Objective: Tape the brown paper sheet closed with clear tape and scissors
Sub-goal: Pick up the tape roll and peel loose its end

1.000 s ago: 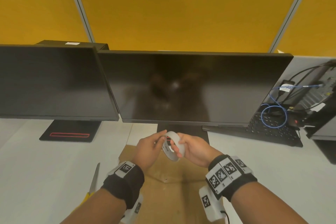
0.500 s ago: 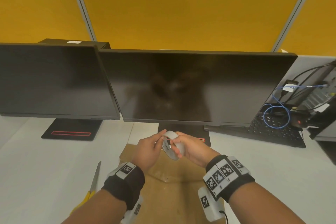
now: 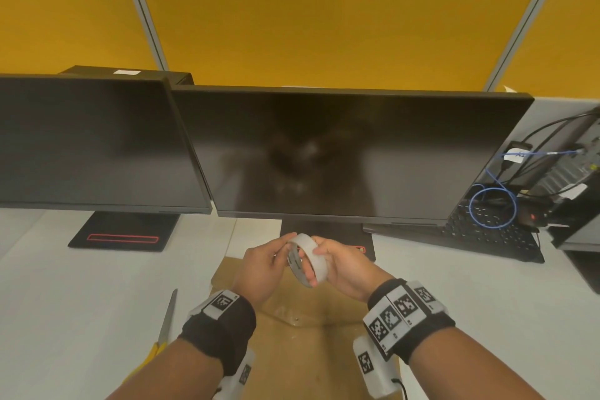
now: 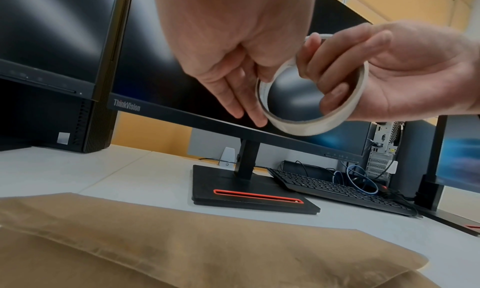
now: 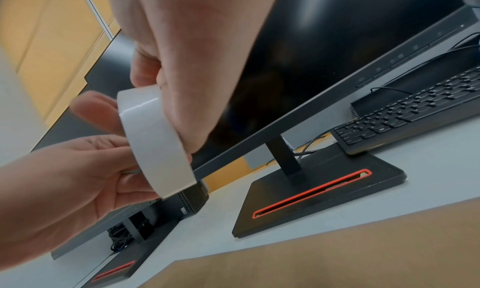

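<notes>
Both hands hold a roll of clear tape (image 3: 312, 256) in the air above the far end of the brown paper sheet (image 3: 302, 354), which lies flat on the white desk. My right hand (image 3: 321, 266) grips the roll, with its fingers hooked through the core (image 4: 335, 91) and its thumb on the outer face. My left hand (image 3: 279, 253) pinches the roll's left rim, thumb on top and fingers (image 4: 250, 112) lying along the side. No loose tape end shows. The scissors (image 3: 166, 323), with yellow handles, lie on the desk to the left of the paper.
Two dark monitors (image 3: 350, 153) stand close behind my hands, and a black stand base (image 4: 249, 192) sits just beyond the paper. A keyboard (image 3: 493, 235), blue cables and a computer case fill the right rear.
Both hands stay at the same spot above the paper. The roll has turned slightly between them.
</notes>
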Tool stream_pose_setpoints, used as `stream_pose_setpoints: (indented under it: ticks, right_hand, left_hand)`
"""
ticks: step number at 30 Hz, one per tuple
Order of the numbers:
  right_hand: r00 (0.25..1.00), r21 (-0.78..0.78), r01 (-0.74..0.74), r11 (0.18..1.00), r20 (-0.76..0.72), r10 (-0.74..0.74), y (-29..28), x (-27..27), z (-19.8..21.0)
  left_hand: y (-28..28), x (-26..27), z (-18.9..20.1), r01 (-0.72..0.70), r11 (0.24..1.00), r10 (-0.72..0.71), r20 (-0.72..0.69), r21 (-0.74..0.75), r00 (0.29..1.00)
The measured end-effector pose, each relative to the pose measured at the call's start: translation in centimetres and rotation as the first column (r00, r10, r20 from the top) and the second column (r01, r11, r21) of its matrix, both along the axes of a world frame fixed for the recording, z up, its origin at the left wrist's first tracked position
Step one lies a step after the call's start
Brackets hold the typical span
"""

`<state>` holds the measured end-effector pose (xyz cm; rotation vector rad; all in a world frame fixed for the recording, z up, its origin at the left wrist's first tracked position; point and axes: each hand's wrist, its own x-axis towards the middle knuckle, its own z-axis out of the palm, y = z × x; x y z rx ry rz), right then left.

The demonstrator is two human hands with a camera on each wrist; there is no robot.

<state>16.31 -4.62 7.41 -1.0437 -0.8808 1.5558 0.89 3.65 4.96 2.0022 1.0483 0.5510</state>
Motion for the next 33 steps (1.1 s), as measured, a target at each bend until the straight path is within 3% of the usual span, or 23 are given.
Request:
stream_pose_setpoints:
  ticks: [7,14,26,33]
  right_hand:
    - [0.999,0.004,-0.028,1.000,-0.022,0.028,0.05,-0.19,-0.29]
    - [0.989,-0.019,-0.061,0.998,-0.134,0.058,0.09,-0.06,-0.66]
    - [0.997,-0.013,-0.007,1.000,-0.071,0.006,-0.22,0.15,0.07]
    - [0.998,-0.018,-0.033,0.999,-0.052,0.032,-0.29,0.52,-0.03]
  left_hand:
    - [0.06,-0.13,-0.26,-0.008,0.999,0.008,0.009,-0.036,1.000]
    - [-0.38,-0.24,0.11,0.028,0.999,-0.026,0.032,-0.044,0.999]
    - [-0.40,0.33,0.07,0.047,0.997,-0.042,0.084,-0.067,0.996]
    - [-0.14,0.49,0.05,0.062,0.996,-0.060,0.047,-0.064,0.997]
